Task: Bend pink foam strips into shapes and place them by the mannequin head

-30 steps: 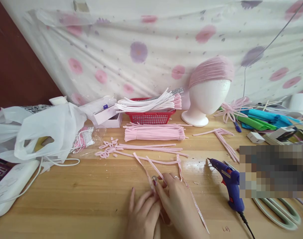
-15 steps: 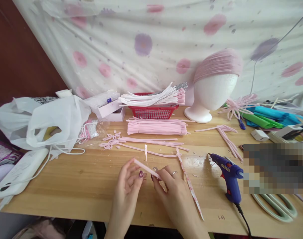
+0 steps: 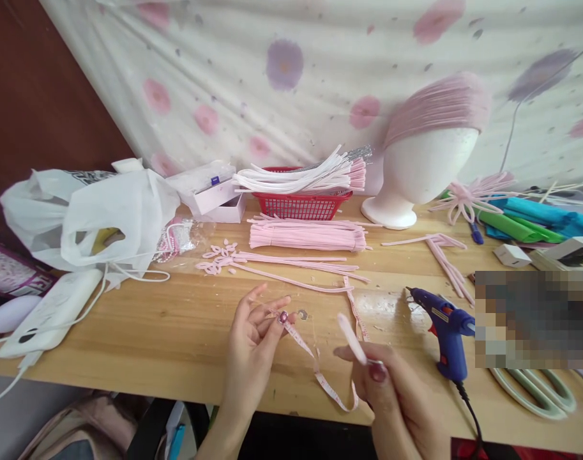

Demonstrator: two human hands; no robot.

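My left hand (image 3: pixel 253 348) pinches the end of a white and pink measuring tape (image 3: pixel 301 342) between thumb and fingers. The tape sags in a loop toward my right hand, and another stretch of it lies on the table beyond. In my right hand (image 3: pixel 391 390) is a short pale pink pipe cleaner (image 3: pixel 351 338), gripped near its lower end and pointing up and left. Past my hands lie long pink pipe cleaners (image 3: pixel 295 260) and small looped pink pieces (image 3: pixel 217 260). A thick bundle of pink pipe cleaners (image 3: pixel 308 235) rests behind those.
To the right lie a blue glue gun (image 3: pixel 444 326) and green-handled scissors (image 3: pixel 535 390), partly behind a blurred patch. A red basket (image 3: pixel 303 207) and a white foam head (image 3: pixel 425 166) stand at the back. White plastic bags (image 3: pixel 113 223) and a power strip (image 3: pixel 52 313) occupy the left.
My left hand has let go of the pink pipe cleaner and taken the tape's end. My right hand has moved right and nearer, keeping the pipe cleaner. The view has shifted slightly.
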